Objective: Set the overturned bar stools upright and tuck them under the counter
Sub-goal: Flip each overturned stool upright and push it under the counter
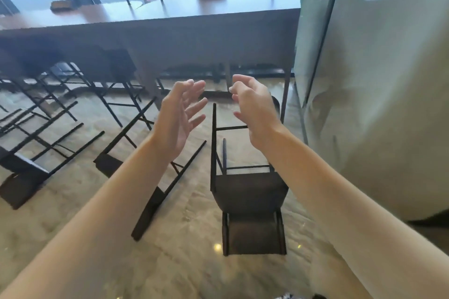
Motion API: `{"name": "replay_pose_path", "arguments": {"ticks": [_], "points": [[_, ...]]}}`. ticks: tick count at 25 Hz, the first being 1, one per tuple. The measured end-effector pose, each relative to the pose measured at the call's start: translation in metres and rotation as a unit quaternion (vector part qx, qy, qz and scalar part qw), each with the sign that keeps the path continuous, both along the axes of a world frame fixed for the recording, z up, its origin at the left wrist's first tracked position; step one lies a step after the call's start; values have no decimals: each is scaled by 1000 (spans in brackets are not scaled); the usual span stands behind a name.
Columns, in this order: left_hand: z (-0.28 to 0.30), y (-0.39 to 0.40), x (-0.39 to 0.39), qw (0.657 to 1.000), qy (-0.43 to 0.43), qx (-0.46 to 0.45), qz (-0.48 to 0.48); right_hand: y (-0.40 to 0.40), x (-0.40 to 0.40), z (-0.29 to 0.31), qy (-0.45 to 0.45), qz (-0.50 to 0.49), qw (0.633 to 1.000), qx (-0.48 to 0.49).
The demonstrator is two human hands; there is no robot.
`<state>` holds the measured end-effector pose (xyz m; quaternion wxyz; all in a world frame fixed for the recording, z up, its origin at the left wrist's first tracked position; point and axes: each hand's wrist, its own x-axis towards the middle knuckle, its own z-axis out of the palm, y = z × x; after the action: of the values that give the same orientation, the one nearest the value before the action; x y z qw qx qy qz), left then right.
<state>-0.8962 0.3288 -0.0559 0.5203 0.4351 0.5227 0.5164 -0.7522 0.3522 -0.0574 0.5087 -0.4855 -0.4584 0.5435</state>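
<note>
Both my hands are up in front of me, empty. Left hand (179,114) has its fingers spread and straight, palm turned inward; right hand (252,107) has fingers loosely curled, gripping nothing. They face each other with a gap between, touching no stool.

Key relation: the nearest overturned stool (247,192) lies on the floor directly below and just ahead of my right hand. Its long axis runs away from me toward the counter (194,29): backrest end closest to me, seat in the middle, legs pointing toward the counter's underside. Right hand is nearer; its wrist overlaps the stool's leg frame in view, though it sits well above it. Left hand is off to the stool's left side.

Second tipped stool (155,177) lies left of that one, angled diagonally. More tipped stools (36,153) lie further left, near the counter base.

My call: first stool not yet touched. Next move likely needs both hands down onto the backrest or seat edge, then a tip-up toward me so the legs land near the counter.

Floor (97,201) looks glossy, so legs may slide while pivoting.
</note>
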Motion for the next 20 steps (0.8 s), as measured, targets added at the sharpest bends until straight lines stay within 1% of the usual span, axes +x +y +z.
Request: {"name": "replay_pose_path", "arguments": {"ticks": [5,11,17,20], "points": [[-30,6,-14,998,-23,-31,-41,-5,-15,-16,-13,-41,999,-20],[-58,27,3,993,-57,-64,-79,2,-2,-29,-19,-83,995,-46],[-76,38,25,992,-62,-85,-75,18,17,-48,-15,-94,993,-65],[-86,42,34,992,-59,-97,-52,29,22,-61,-13,-75,994,-75]]}}
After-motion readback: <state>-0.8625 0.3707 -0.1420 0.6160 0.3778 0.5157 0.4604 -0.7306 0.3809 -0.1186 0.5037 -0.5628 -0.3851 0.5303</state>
